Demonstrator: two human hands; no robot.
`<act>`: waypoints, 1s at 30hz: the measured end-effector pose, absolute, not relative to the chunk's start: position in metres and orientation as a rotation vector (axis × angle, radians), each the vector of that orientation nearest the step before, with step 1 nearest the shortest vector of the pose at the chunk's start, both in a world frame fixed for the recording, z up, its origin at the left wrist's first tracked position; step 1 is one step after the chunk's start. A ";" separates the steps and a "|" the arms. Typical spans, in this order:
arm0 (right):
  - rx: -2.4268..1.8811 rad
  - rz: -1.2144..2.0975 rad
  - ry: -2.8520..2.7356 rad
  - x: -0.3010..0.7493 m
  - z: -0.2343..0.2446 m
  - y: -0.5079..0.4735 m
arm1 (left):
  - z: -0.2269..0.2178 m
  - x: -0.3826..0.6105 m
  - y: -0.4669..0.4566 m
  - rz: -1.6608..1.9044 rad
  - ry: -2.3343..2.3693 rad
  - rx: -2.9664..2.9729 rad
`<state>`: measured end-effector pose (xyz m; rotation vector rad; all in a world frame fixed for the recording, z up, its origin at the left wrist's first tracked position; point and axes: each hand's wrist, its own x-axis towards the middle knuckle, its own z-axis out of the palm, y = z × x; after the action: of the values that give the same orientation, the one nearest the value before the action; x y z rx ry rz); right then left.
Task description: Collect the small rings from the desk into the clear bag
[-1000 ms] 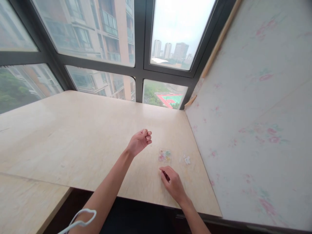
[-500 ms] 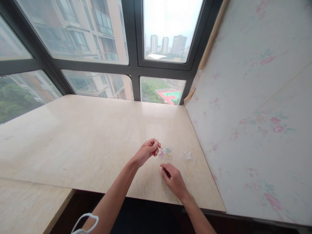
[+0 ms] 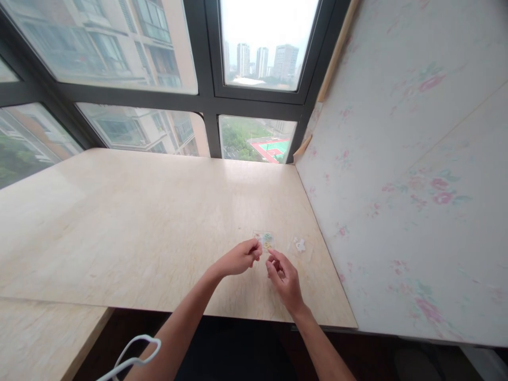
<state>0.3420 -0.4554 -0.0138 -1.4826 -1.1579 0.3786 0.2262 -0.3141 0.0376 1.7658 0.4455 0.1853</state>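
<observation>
My left hand (image 3: 241,257) hovers just above the pale wooden table (image 3: 138,222), its thumb and fingers pinched together on something too small to make out. My right hand (image 3: 282,276) is close beside it, fingers curled and pinched, fingertips almost meeting those of the left. Right behind both sets of fingertips lies a small clear packet (image 3: 265,238) with pink, green and yellow bits inside. A small white piece (image 3: 300,244) lies on the table a little to its right.
A flowered panel (image 3: 397,174) stands along the table's right edge. Windows (image 3: 254,47) with dark frames close off the far side. A lower wooden surface (image 3: 43,338) is at the near left, and a white looped cord (image 3: 130,354) hangs by my left forearm.
My left hand came down and toward me to the packet, then beside my right hand. My right hand lifted slightly and met it. The view shifted a little.
</observation>
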 end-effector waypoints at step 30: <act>-1.535 0.180 -1.306 0.339 -0.007 -0.460 | 0.031 0.222 -0.333 0.253 0.457 1.949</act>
<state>0.3387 -0.4598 -0.0067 -1.5352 -1.3061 0.1796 0.2218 -0.3332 0.0306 1.9495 0.4566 0.2532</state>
